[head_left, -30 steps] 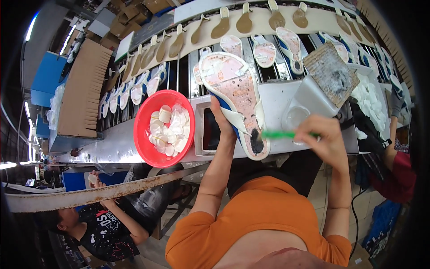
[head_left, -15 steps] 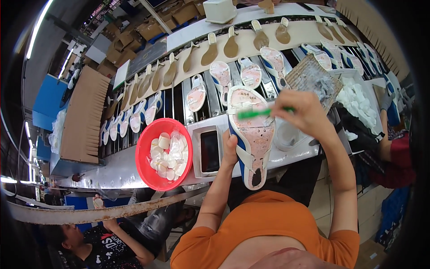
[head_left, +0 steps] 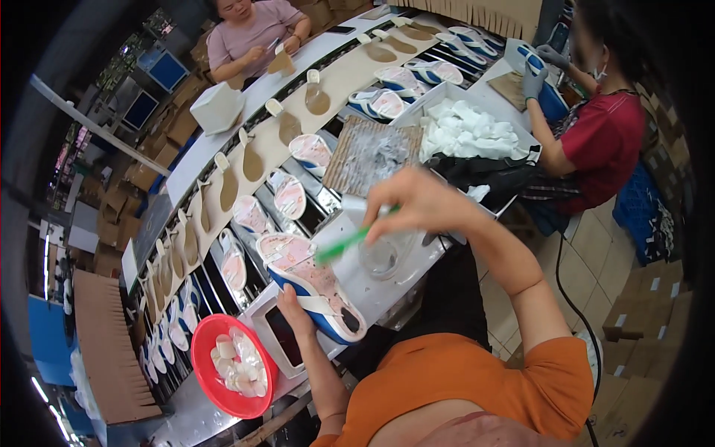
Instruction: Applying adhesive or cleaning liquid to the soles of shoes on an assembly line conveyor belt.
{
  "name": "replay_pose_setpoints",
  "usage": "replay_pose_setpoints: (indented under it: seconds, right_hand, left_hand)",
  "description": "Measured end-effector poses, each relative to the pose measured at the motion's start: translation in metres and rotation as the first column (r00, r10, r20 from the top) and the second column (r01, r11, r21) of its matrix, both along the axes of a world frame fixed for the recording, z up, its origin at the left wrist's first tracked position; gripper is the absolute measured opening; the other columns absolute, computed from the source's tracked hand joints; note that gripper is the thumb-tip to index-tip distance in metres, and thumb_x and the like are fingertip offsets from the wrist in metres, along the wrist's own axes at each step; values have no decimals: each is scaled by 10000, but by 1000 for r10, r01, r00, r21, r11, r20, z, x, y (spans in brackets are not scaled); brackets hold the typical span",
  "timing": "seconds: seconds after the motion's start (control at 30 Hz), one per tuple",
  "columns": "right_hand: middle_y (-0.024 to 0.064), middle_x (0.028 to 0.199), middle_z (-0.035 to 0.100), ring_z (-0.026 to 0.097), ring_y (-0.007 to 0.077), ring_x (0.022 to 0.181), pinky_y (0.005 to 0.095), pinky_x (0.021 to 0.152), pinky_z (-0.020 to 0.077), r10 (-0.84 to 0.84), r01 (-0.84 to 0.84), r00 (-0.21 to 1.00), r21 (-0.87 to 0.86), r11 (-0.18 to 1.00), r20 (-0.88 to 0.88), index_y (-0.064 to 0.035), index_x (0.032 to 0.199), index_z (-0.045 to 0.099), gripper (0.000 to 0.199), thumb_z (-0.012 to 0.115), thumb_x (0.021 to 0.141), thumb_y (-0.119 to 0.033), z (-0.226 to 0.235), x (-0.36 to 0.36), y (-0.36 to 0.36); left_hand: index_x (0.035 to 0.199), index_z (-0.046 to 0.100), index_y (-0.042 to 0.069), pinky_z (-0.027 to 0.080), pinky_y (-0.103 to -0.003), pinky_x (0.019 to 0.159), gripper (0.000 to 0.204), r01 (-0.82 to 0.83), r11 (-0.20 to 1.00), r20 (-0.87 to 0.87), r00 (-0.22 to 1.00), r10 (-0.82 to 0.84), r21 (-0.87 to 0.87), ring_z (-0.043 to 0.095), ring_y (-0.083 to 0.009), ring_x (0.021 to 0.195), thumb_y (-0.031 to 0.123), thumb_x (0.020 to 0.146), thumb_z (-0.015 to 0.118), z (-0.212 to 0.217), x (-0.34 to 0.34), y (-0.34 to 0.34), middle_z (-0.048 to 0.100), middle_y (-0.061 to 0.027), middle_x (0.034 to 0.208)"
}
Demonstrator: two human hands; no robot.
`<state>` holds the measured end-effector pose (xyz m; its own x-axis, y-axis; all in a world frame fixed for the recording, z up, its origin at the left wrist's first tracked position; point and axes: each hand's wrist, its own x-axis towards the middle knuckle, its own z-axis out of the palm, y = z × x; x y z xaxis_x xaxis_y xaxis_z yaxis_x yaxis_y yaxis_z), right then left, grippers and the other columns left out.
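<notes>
My left hand (head_left: 296,314) is closed around the side of a blue-and-white sandal (head_left: 292,257), holding it with its pinkish underside up and a white strap folded over it. Between the fingers of my right hand (head_left: 421,200) is a green-handled brush (head_left: 350,242). Its tip is at the sandal's right edge; blur hides whether it touches. Just below the right hand stands a clear cup (head_left: 381,259). Beside my left hand is a white tray holding dark liquid (head_left: 283,335).
A red bowl (head_left: 202,372) holds white rounded pieces. Similar sandals (head_left: 287,195) and brown soles (head_left: 228,182) line the conveyor. A stained corrugated board (head_left: 350,153) lies near a box of white crumpled material (head_left: 471,130). Co-workers sit across (head_left: 257,45) and at right (head_left: 607,134).
The whole view has swung right and tilted, bringing both co-workers into sight. The brush has shifted from across the sandal's underside to its right edge. Both hands keep their holds.
</notes>
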<state>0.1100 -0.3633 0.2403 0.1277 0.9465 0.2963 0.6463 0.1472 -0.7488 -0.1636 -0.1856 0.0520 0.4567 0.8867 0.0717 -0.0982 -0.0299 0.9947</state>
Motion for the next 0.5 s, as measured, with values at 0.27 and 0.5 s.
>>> replay_pose_setpoints:
  seconds: [0.27, 0.5]
  right_hand:
    - [125, 789, 714, 693, 244, 749, 364, 697, 530, -784, 822, 570, -160, 547, 246, -53, 795, 742, 182, 814, 638, -112, -84, 239, -47]
    - [128, 912, 720, 686, 267, 861, 384, 750, 540, -554, 780, 618, -348, 519, 558, -62, 889, 747, 343, 810, 551, -60, -136, 260, -45]
  left_hand:
    - [1195, 628, 8, 450, -335, 900, 500, -12, 983, -629, 767, 127, 184, 642, -266, 995, 432, 934, 577, 9, 26, -8, 681, -179, 1086]
    - [1353, 527, 44, 472, -383, 883, 583, -22, 950, -655, 719, 231, 311, 609, -287, 1031, 418, 913, 604, 11, 16, 12, 621, -227, 1162]
